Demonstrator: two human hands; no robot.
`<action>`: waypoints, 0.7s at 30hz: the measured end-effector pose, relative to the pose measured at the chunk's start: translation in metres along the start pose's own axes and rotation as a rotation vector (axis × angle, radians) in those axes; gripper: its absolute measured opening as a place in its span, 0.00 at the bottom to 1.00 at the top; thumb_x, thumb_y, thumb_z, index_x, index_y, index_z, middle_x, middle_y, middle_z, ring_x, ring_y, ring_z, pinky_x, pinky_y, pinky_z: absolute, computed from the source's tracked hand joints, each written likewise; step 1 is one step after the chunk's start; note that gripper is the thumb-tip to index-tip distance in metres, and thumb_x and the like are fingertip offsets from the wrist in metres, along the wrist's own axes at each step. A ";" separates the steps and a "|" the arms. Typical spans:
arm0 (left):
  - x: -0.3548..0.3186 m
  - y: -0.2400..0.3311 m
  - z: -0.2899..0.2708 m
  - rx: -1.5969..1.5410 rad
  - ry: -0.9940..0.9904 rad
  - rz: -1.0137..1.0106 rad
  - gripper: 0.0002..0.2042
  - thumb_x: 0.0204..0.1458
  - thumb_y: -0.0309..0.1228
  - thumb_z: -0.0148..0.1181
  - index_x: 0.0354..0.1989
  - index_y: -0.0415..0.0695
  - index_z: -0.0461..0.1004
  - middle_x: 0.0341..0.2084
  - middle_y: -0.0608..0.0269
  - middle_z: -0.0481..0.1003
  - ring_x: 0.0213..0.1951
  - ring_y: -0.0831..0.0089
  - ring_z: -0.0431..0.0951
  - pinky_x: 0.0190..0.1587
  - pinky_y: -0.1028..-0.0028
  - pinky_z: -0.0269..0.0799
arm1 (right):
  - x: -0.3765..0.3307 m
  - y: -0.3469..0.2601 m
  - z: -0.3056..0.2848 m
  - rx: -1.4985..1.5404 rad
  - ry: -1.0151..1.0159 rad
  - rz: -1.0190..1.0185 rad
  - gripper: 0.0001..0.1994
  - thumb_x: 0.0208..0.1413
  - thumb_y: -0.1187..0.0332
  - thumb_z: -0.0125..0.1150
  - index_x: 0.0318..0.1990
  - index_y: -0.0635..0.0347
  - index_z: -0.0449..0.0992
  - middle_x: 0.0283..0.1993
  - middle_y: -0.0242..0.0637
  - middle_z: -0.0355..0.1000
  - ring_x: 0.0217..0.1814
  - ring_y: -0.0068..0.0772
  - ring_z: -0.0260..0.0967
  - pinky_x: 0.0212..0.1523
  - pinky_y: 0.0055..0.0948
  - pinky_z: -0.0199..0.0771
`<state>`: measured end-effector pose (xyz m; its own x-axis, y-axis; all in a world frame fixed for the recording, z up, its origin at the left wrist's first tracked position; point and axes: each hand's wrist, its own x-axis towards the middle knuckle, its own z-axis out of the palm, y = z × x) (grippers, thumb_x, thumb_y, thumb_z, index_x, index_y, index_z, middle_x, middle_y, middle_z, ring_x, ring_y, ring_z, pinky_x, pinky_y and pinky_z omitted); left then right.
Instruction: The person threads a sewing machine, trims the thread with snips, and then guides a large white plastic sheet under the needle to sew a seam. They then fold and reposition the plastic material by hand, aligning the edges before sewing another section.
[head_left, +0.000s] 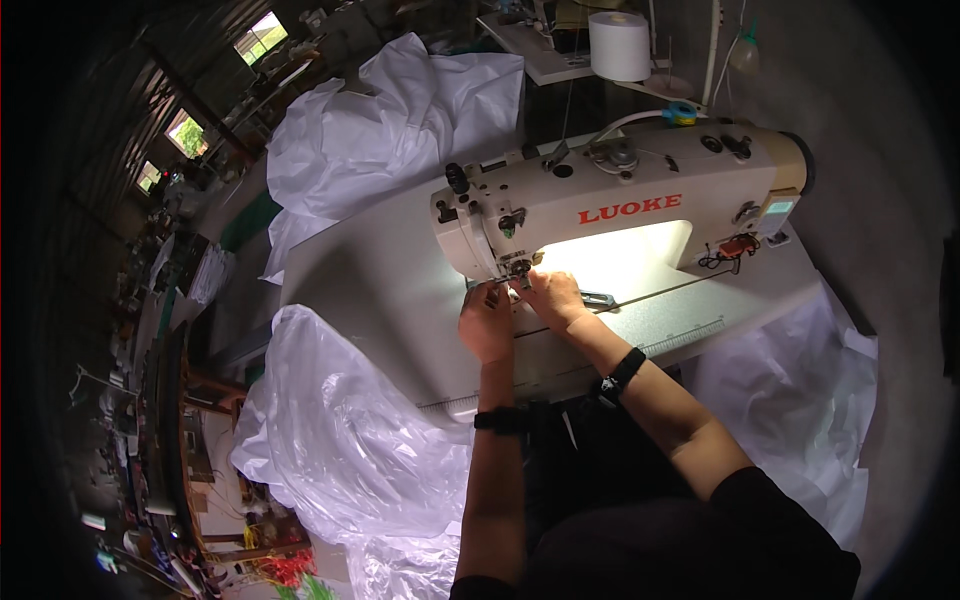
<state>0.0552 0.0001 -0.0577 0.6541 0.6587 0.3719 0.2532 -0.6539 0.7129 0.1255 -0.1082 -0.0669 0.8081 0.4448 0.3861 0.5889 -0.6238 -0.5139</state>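
Note:
A cream industrial sewing machine (pixel 620 195) stands on a pale table (pixel 380 300), its lamp lighting the bed under the arm. My left hand (pixel 486 322) and my right hand (pixel 548 295) are side by side just below the needle and presser foot (pixel 518 268), fingers pinched at something too small to make out. Each wrist wears a black band. A small pair of snips (pixel 598 298) lies on the bed just right of my right hand.
White fabric is heaped behind the table (pixel 390 130), at its left front (pixel 340 430) and at the right (pixel 800 400). A large white thread cone (pixel 619 45) stands on a shelf behind the machine. A cluttered workshop stretches away on the left.

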 end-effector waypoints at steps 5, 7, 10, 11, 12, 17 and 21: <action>-0.027 0.010 -0.038 0.103 0.213 0.520 0.09 0.48 0.25 0.63 0.39 0.44 0.80 0.38 0.59 0.80 0.39 0.59 0.79 0.39 0.67 0.76 | -0.033 -0.005 -0.043 0.218 -0.051 -0.080 0.04 0.57 0.66 0.58 0.31 0.52 0.75 0.25 0.36 0.75 0.30 0.40 0.75 0.36 0.40 0.70; -0.043 0.014 -0.049 -0.036 0.137 0.545 0.11 0.49 0.21 0.62 0.41 0.43 0.80 0.39 0.58 0.80 0.40 0.61 0.80 0.43 0.66 0.77 | -0.052 -0.006 -0.059 0.210 0.034 -0.264 0.04 0.56 0.67 0.59 0.30 0.53 0.74 0.28 0.33 0.74 0.35 0.36 0.74 0.40 0.36 0.69; -0.055 0.016 -0.054 -0.281 -0.305 0.444 0.09 0.51 0.21 0.61 0.42 0.41 0.79 0.38 0.57 0.80 0.36 0.59 0.81 0.39 0.68 0.77 | -0.065 -0.010 -0.076 0.272 -0.042 -0.217 0.04 0.55 0.68 0.61 0.30 0.55 0.74 0.30 0.30 0.74 0.37 0.33 0.73 0.44 0.34 0.68; -0.056 0.015 -0.054 -0.281 -0.303 0.449 0.09 0.51 0.21 0.61 0.42 0.41 0.79 0.38 0.57 0.80 0.36 0.59 0.81 0.39 0.68 0.77 | -0.065 -0.010 -0.080 0.321 0.023 -0.263 0.04 0.54 0.67 0.61 0.30 0.55 0.75 0.30 0.31 0.74 0.37 0.33 0.73 0.44 0.34 0.68; -0.055 0.014 -0.052 -0.302 -0.322 0.434 0.08 0.51 0.21 0.62 0.40 0.41 0.80 0.36 0.57 0.80 0.35 0.60 0.81 0.38 0.69 0.76 | -0.065 -0.011 -0.083 0.343 0.032 -0.239 0.04 0.54 0.67 0.61 0.30 0.55 0.75 0.29 0.31 0.74 0.36 0.34 0.73 0.44 0.35 0.68; -0.051 0.008 -0.055 -0.538 -0.301 0.263 0.04 0.49 0.20 0.66 0.33 0.38 0.80 0.25 0.60 0.77 0.26 0.73 0.75 0.32 0.75 0.69 | -0.064 -0.010 -0.096 0.300 0.006 -0.164 0.06 0.55 0.66 0.61 0.30 0.56 0.76 0.29 0.31 0.75 0.36 0.34 0.74 0.45 0.36 0.68; -0.053 0.004 -0.082 -0.374 -0.236 0.326 0.04 0.49 0.18 0.65 0.32 0.37 0.78 0.21 0.65 0.72 0.25 0.77 0.69 0.30 0.77 0.65 | -0.073 0.004 -0.133 0.251 0.169 -0.203 0.05 0.55 0.65 0.64 0.34 0.55 0.77 0.32 0.30 0.76 0.37 0.33 0.74 0.46 0.34 0.68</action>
<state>-0.0369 -0.0069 -0.0264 0.8094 0.3147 0.4958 -0.2314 -0.6050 0.7618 0.0673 -0.2285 0.0051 0.6733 0.4181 0.6099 0.7388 -0.3470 -0.5777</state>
